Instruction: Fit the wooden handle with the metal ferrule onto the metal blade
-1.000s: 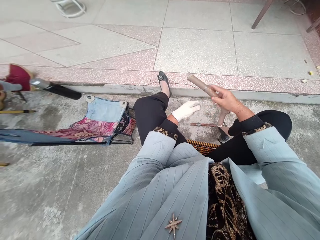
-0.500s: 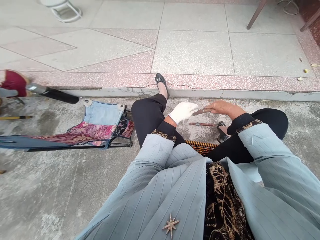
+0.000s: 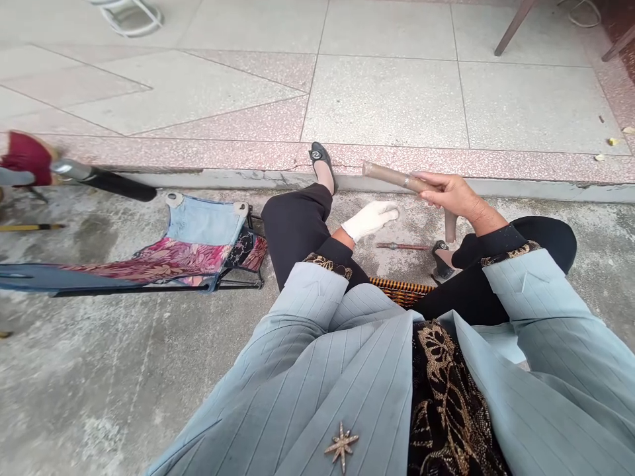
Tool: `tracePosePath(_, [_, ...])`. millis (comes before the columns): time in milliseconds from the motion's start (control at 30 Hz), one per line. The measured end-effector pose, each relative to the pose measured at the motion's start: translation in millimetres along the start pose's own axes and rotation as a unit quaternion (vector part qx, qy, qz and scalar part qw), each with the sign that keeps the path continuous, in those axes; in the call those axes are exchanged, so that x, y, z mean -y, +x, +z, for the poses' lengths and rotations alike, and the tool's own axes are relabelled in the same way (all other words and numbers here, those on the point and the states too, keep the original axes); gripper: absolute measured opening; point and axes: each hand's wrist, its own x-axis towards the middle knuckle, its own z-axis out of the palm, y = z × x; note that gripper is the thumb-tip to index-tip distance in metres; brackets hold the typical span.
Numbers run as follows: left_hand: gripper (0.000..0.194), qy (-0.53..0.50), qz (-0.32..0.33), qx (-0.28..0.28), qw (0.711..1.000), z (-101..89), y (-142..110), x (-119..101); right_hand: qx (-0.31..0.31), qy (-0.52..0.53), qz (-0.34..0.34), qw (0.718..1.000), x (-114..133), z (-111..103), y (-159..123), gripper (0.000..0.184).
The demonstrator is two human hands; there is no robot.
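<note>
My right hand (image 3: 454, 196), bare, is closed round a grey-brown rod-shaped tool (image 3: 389, 175) with a pale band along it. The tool's round end points left, above the ground. A similar grey-brown piece (image 3: 450, 226) hangs below the hand; I cannot tell whether it is joined to the rod. In a white glove, my left hand (image 3: 373, 219) is lower and to the left, its fingers closed around something small and greyish, hard to make out. On the concrete beneath lies a thin reddish-brown stick (image 3: 411, 247) with a metal-looking band.
Between my legs is a woven black-and-orange edge (image 3: 401, 291). On the left stands a low folding chair (image 3: 193, 231) of patched fabric. A raised tiled step (image 3: 387, 99) runs ahead. A dark red shoe (image 3: 27, 158) and a black-and-silver cylinder (image 3: 106, 182) are at far left.
My hands have come apart. The right has lifted and turned the rod-shaped tool so its end points up and left. My left hand has dropped slightly.
</note>
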Motion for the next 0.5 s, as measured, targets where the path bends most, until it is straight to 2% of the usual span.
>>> tracePosePath(100, [0.029, -0.003, 0.029, 0.065, 0.997, 3.6, 0.0, -1.6, -0.090, -0.063, 0.002, 0.994, -13.4, -6.2, 8.3, 0.057])
tracePosePath(200, [0.027, 0.045, 0.020, 0.090, 0.995, 3.9, 0.3, -0.7, -0.114, -0.188, -0.010, 0.975, -22.3, -12.4, 11.9, 0.055])
tracePosePath(333, [0.023, 0.098, 0.006, 0.089, 0.991, 6.2, -0.4, -1.5, -0.049, -0.334, 0.021, 0.941, -29.1, -13.8, 12.2, 0.055])
tracePosePath(500, [0.024, 0.161, -0.003, 0.054, 0.985, 5.9, -5.1, -5.1, 0.060, -0.448, 0.053, 0.890, -41.8, -1.0, 14.8, 0.053])
